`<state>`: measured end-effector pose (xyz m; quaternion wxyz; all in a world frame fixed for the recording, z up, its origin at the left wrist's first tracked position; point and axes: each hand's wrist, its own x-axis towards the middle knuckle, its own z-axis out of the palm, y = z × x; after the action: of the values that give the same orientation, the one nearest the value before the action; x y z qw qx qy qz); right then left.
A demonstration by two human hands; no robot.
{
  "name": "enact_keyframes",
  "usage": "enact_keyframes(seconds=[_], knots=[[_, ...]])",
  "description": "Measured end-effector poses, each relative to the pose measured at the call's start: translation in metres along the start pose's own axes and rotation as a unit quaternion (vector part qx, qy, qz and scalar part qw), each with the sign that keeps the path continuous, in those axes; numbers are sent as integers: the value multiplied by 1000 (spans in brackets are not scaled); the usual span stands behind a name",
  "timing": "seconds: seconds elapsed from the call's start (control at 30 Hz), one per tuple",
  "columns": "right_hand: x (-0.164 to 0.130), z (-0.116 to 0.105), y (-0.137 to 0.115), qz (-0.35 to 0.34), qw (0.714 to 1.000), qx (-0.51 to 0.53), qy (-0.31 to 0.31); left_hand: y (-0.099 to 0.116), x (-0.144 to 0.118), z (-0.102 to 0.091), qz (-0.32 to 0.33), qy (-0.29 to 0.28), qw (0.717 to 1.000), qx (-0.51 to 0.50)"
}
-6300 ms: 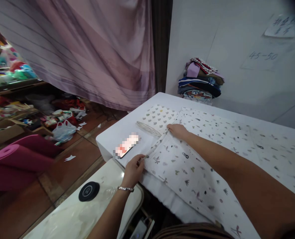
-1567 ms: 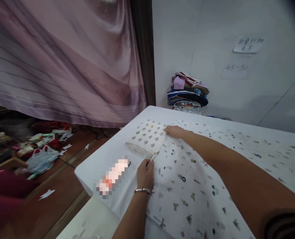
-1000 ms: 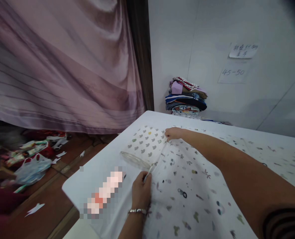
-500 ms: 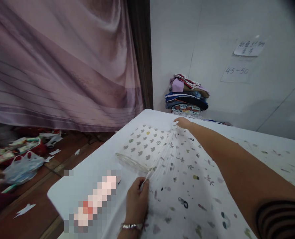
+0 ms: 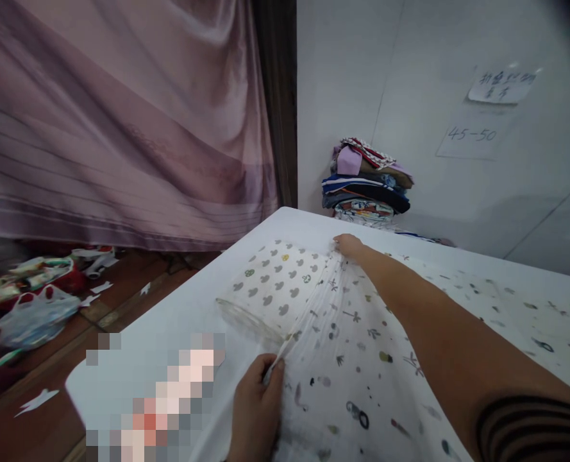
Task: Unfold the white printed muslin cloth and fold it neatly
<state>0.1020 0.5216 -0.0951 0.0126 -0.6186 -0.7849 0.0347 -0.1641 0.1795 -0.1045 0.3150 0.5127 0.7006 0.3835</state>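
A thin white cloth (image 5: 347, 372) printed with small palm trees and other motifs spreads over the table. My left hand (image 5: 258, 401) pinches its near-left edge, fingers closed. At the far end of that same edge, my right hand (image 5: 348, 245) is closed on the cloth, arm stretched forward. Between the two hands the edge is gathered into creases. Just left of this edge lies a folded white cloth (image 5: 279, 279) with grey mushroom-like shapes, its near side showing rounded layers. The printed cloth meets or slightly overlaps its right side.
The white table (image 5: 169, 321) carries a blurred-out pinkish object (image 5: 174, 391) at left. Folded fabrics (image 5: 368, 179) are piled by the wall beyond. A pink curtain (image 5: 121, 115) hangs at left, above a plastic bag (image 5: 39, 314) and paper scraps on the floor. Handwritten papers (image 5: 501, 86) are on the wall.
My left hand has shifted a little toward me and left, still pinching the cloth edge. My right hand keeps its hold at the far end. The view has shifted slightly.
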Motion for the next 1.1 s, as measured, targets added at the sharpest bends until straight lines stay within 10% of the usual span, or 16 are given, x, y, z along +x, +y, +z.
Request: enact_keyframes(seconds=[0.43, 0.87, 1.1], knots=[[-5, -7, -10, 58, 993, 62, 78, 4, -2, -2, 0, -7, 1000, -19], [-63, -34, -13, -229, 967, 114, -22, 5, 1, -1, 33, -7, 999, -25], [-61, -38, -20, -274, 959, 60, -32, 5, 2, -2, 33, -15, 999, -13]])
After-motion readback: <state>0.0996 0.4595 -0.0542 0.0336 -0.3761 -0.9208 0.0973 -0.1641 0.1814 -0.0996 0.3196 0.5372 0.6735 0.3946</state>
